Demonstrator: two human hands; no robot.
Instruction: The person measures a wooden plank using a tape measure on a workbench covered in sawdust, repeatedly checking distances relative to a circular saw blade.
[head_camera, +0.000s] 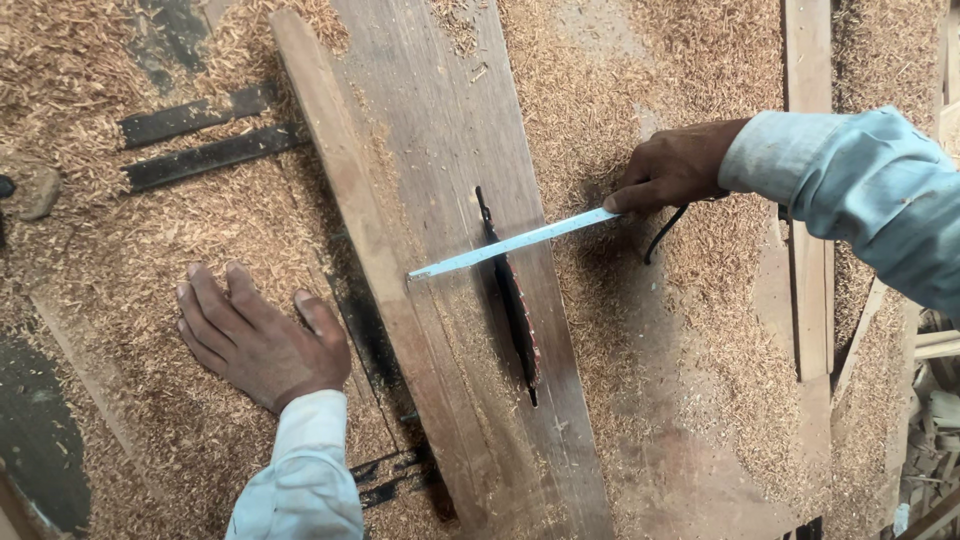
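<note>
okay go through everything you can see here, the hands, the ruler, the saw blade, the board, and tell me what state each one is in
Left hand: flat, palm down on the sawdust, holding nothing.
Right hand: pinching the end of the ruler.
Metal ruler: held across the blade.
Circular saw blade: sticking up through the slot; spinning or not, cannot tell.
Wooden board: lying flat.
Sawdust: spread thickly all round.

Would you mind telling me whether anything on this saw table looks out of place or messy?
Sawdust lies thick over nearly the whole table, burying the surface around the left hand. The right hand holds a metal ruler across the exposed saw blade, which has no guard over it.
</note>
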